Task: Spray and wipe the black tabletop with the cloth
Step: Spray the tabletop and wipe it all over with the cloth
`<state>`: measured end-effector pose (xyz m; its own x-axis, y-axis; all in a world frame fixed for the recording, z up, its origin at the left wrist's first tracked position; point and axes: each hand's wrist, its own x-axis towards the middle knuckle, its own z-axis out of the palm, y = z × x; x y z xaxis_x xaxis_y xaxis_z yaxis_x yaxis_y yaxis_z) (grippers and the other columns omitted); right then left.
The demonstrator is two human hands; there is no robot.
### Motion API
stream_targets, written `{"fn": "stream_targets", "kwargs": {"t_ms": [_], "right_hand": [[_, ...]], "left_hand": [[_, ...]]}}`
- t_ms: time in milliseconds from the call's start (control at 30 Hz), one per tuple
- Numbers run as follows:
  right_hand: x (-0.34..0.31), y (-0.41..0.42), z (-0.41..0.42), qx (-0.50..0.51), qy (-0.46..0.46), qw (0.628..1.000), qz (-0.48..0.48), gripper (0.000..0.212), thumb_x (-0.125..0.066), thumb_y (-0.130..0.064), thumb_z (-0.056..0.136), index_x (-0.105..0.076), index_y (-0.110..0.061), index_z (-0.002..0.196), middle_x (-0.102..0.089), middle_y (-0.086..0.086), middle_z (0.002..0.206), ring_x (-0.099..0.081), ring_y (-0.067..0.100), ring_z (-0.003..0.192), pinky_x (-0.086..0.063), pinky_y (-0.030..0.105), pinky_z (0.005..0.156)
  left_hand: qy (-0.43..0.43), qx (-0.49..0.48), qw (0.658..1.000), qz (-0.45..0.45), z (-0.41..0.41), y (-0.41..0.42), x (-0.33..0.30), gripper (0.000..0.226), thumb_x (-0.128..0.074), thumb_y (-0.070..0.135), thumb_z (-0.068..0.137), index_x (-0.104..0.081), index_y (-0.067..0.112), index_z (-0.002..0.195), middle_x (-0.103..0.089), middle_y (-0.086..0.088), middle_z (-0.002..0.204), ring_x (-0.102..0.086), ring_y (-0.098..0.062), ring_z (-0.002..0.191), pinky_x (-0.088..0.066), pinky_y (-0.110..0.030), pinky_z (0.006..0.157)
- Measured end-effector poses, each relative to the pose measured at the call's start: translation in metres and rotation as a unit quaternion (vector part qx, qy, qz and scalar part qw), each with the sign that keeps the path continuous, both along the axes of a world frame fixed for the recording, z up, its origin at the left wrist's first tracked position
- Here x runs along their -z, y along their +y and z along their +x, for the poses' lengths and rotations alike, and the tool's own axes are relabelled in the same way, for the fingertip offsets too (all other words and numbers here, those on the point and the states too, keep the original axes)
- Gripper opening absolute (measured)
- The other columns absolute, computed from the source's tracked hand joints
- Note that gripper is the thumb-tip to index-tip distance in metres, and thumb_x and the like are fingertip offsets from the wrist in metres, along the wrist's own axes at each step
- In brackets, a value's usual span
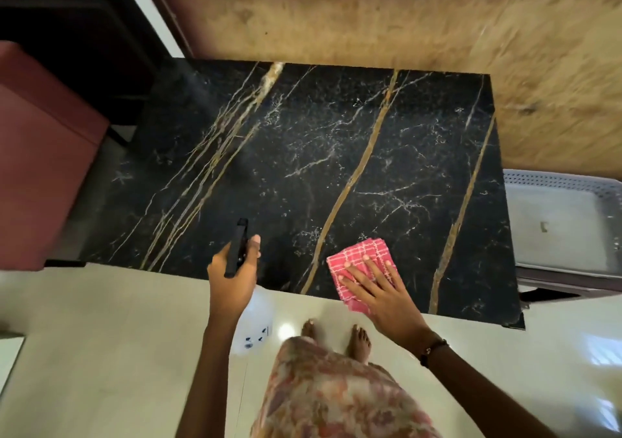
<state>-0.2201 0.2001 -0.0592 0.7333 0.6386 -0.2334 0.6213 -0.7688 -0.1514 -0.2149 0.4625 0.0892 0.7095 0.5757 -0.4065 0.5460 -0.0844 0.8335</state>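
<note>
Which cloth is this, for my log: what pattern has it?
Pink with a white check, the cloth, in the head view.

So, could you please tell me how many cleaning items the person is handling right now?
2: a spray bottle gripped in the left hand, and a pink checked cloth under the right hand on the black tabletop.

no legible text, brand or number in view. the translucent spray bottle [253,323] carries a few small dark printed marks low on its body, too blurred to read. a small mark on the grey bin [552,222] is also unreadable.
</note>
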Motion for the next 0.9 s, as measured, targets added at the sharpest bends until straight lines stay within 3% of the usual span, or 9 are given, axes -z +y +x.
{"fn": "stream_targets", "kwargs": {"t_ms": [67,200,333,400,467,567,633,767,900], "right_hand": [[0.000,0.008,0.001,0.007,0.013,1.000,0.003,0.084,-0.061,-0.044,0.085,-0.013,-0.028,0.151,-0.030,0.003,0.153,-0.015,0.031,0.145,-0.001,0.053,0.114],[-0.006,0.046,0.009,0.007,0.019,1.000,0.021,0.061,-0.024,-0.049,0.096,-0.005,-0.030,0.151,-0.034,0.001,0.151,0.006,0.022,0.147,-0.004,0.051,0.112],[-0.006,0.142,0.015,0.007,0.068,0.995,0.071,0.076,-0.050,-0.039,0.094,0.000,-0.034,0.150,-0.030,-0.002,0.153,0.000,0.023,0.147,-0.001,0.051,0.113],[-0.004,0.190,0.019,0.019,0.083,0.991,0.107,0.077,-0.052,-0.034,0.094,0.002,-0.037,0.150,-0.017,-0.006,0.157,-0.003,0.023,0.147,0.002,0.054,0.117],[-0.007,0.238,0.024,0.038,0.090,0.984,0.148,0.063,-0.038,-0.036,0.096,-0.004,-0.037,0.150,-0.010,-0.010,0.157,0.000,0.020,0.147,0.008,0.051,0.117],[-0.020,0.304,0.035,0.088,0.120,0.965,0.215,0.057,-0.025,-0.041,0.095,-0.017,-0.029,0.150,-0.017,-0.009,0.158,0.000,0.016,0.147,0.016,0.041,0.116],[-0.024,0.337,0.041,0.120,0.127,0.956,0.236,0.058,-0.023,-0.045,0.094,-0.019,-0.029,0.150,-0.019,-0.008,0.158,0.001,0.014,0.147,0.016,0.041,0.116],[-0.014,0.370,0.042,0.145,0.122,0.961,0.199,0.062,-0.039,-0.046,0.097,-0.013,-0.028,0.151,-0.015,-0.004,0.159,0.004,0.018,0.146,0.009,0.049,0.115],[-0.006,0.376,0.038,0.095,0.099,0.986,0.096,0.091,-0.048,-0.070,0.078,-0.017,-0.023,0.150,-0.025,0.004,0.156,-0.015,0.032,0.144,-0.004,0.060,0.109]], "left_hand": [[-0.009,-0.011,1.000,0.007,-0.001,0.017,-0.004,0.019,-0.061,0.038,0.089,-0.063,0.023,0.077,-0.059,0.002,0.069,-0.054,-0.013,0.058,-0.048,-0.027,0.060],[-0.009,-0.023,1.000,-0.005,0.001,0.054,-0.005,0.023,-0.060,0.045,0.087,-0.065,0.022,0.087,-0.061,-0.003,0.074,-0.060,-0.018,0.068,-0.050,-0.032,0.070],[-0.011,-0.019,1.000,-0.010,0.015,0.116,-0.001,0.034,-0.058,0.047,0.086,-0.062,0.017,0.101,-0.064,-0.004,0.088,-0.064,-0.028,0.092,-0.052,-0.041,0.088],[-0.016,-0.008,1.000,-0.001,0.026,0.143,0.000,0.024,-0.058,0.046,0.087,-0.059,0.024,0.097,-0.063,0.001,0.083,-0.065,-0.026,0.090,-0.052,-0.042,0.089],[-0.028,0.002,1.000,0.009,0.037,0.170,-0.001,0.017,-0.058,0.041,0.089,-0.058,0.025,0.095,-0.061,0.008,0.080,-0.063,-0.018,0.084,-0.051,-0.041,0.090],[-0.057,0.028,0.997,0.037,0.051,0.206,-0.003,0.018,-0.057,0.034,0.090,-0.059,0.017,0.095,-0.061,0.007,0.076,-0.061,-0.011,0.077,-0.050,-0.036,0.086],[-0.072,0.047,0.995,0.053,0.058,0.227,-0.003,0.020,-0.057,0.032,0.091,-0.060,0.013,0.095,-0.062,-0.002,0.074,-0.062,-0.018,0.075,-0.052,-0.039,0.085],[-0.078,0.040,0.994,0.060,0.066,0.254,0.003,0.025,-0.056,0.034,0.090,-0.060,0.011,0.098,-0.065,-0.013,0.083,-0.064,-0.029,0.082,-0.053,-0.046,0.086],[-0.083,0.040,0.995,0.048,0.068,0.265,0.011,0.029,-0.055,0.033,0.091,-0.061,0.009,0.105,-0.069,-0.023,0.094,-0.066,-0.036,0.091,-0.054,-0.037,0.085]]}}
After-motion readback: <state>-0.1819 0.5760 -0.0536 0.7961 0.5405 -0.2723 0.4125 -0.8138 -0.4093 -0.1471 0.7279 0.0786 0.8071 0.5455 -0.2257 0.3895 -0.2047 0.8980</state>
